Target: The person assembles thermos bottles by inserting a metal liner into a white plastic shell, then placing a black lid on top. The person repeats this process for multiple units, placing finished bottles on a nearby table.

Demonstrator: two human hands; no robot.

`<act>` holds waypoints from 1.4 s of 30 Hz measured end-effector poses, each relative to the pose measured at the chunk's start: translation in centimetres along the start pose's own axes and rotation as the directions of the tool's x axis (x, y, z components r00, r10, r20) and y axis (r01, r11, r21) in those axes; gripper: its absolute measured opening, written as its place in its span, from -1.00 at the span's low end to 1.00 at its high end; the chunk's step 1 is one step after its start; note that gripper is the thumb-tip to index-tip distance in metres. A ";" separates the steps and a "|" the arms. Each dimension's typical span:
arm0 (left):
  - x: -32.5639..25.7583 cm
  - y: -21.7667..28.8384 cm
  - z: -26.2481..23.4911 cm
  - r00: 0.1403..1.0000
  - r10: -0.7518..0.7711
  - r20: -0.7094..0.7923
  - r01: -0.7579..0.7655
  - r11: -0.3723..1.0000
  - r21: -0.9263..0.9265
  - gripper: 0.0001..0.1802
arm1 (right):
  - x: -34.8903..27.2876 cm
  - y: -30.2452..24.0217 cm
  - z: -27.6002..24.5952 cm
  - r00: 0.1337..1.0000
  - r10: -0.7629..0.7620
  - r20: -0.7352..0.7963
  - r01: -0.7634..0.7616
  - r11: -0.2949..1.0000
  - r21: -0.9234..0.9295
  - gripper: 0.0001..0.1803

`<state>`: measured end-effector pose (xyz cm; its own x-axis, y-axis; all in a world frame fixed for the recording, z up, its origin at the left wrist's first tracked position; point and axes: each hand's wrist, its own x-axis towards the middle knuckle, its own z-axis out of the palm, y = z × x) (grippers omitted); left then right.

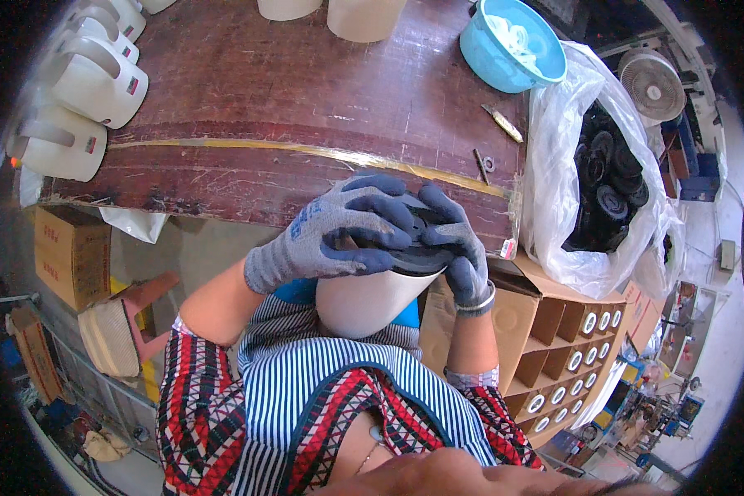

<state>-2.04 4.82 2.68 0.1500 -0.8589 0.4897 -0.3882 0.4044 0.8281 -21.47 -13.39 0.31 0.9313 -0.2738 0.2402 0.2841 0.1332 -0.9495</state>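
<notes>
A white jug body (370,299) lies tilted against my lap, just below the table's front edge. At its upper end is a round black plastic part (420,263), which looks like a lid or base. My left hand (339,227), in a grey-blue work glove, has its fingers curled over the left side of this part. From the right, my gloved right hand (461,248) grips the same part, thumb and fingers bent round its edge. Whether the part is fully seated on the jug I cannot tell, since fingers cover much of it.
Several white handled jugs (99,87) stand at the table's left. On the worn brown table (289,91) lie a utility knife (503,123) and a blue basin (504,66) of whitish pieces. Right are a bag of black parts (612,174) and a divided carton (546,322).
</notes>
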 end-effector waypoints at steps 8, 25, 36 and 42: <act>0.2 4.6 2.1 0.997 -0.075 0.001 0.065 0.873 0.483 -0.54 | 0.7 2.0 -2.0 0.984 -0.110 0.138 0.130 0.981 -0.147 -0.25; -1.3 -4.1 0.2 0.915 -0.402 -0.034 0.331 0.797 -0.505 -0.43 | -1.5 -4.1 4.1 0.981 -0.182 0.063 0.166 0.630 -0.759 -0.71; -1.9 -3.5 0.2 0.926 -0.378 -0.024 0.328 0.834 -0.444 -0.57 | -1.9 -5.9 5.4 0.994 -0.107 0.023 0.081 0.573 -0.815 -0.50; 2.5 -6.2 -0.7 0.829 -0.501 0.248 0.535 0.583 -0.612 -0.45 | 2.3 -7.8 11.2 0.930 -0.016 0.368 0.354 0.318 -0.879 -0.38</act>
<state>1.38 0.40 -1.07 0.0931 -0.9928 -0.0760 0.4099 -0.0313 0.9116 -19.00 -4.35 10.56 0.9452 0.0942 0.3126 0.2194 -0.8922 -0.3947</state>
